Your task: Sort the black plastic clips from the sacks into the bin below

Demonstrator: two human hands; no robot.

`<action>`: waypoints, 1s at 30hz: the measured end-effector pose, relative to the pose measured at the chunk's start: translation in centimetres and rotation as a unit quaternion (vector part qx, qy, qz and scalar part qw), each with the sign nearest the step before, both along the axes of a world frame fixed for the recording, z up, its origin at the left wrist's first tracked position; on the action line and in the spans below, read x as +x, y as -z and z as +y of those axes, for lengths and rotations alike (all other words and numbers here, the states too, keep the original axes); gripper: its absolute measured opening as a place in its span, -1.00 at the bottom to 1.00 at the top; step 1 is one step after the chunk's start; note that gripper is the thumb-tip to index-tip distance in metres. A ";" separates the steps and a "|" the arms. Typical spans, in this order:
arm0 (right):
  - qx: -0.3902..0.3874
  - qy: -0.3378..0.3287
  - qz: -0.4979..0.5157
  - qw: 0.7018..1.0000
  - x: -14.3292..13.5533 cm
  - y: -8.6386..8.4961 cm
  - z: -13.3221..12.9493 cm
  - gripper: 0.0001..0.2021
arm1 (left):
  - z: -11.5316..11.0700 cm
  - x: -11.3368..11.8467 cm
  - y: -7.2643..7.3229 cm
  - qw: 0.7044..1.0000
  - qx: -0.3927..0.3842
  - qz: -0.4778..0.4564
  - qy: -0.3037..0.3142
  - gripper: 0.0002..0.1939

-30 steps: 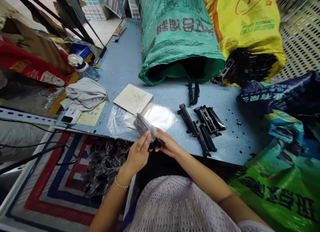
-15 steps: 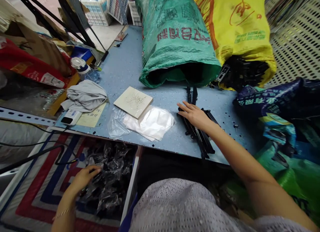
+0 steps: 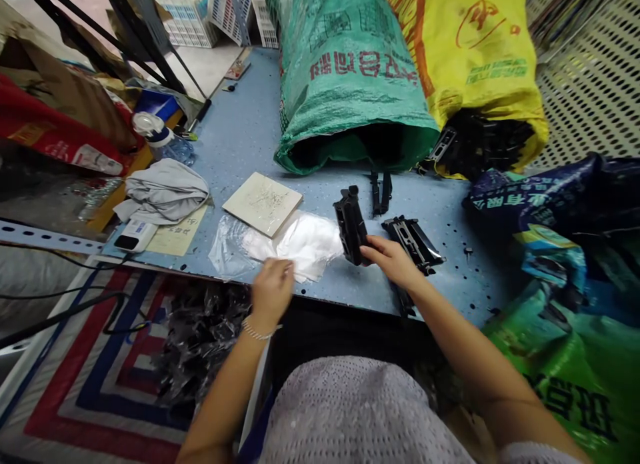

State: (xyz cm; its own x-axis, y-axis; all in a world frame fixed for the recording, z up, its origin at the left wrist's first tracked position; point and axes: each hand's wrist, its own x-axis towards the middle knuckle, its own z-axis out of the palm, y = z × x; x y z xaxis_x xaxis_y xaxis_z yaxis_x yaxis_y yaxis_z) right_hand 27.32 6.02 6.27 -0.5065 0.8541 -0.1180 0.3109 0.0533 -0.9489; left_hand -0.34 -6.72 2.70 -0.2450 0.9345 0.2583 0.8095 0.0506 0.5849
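My right hand (image 3: 393, 259) grips a small stack of black plastic parts (image 3: 351, 227), held upright above the blue table, just right of the clear plastic bags (image 3: 313, 241). My left hand (image 3: 273, 291) is at the near edge of those bags, its fingers curled together; whether a bag is pinched in them is hidden. More black plastic parts (image 3: 413, 243) lie beside and partly behind my right hand. Two narrow black pieces (image 3: 381, 194) rest in front of the green sack's mouth. A pale square tile (image 3: 263, 204) with dark scratches overlaps the bags.
A green woven sack (image 3: 350, 84) and a yellow sack (image 3: 480, 57) holding black parts lie at the back. Left are a grey cloth (image 3: 163, 191), a white device (image 3: 136, 235) and a bottle (image 3: 163, 137). Below the table edge sit bagged black items (image 3: 200, 344).
My right hand has picked up black parts from the pile and tilted them upright, moving slightly down. My left hand has risen from the bagged items below to the clear bags.
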 end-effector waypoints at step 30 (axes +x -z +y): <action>-0.287 -0.081 0.076 0.952 -4.4 3.2 -4.0 -0.67 | 5.8 -2.2 0.2 0.986 -0.035 -0.067 0.147 -0.34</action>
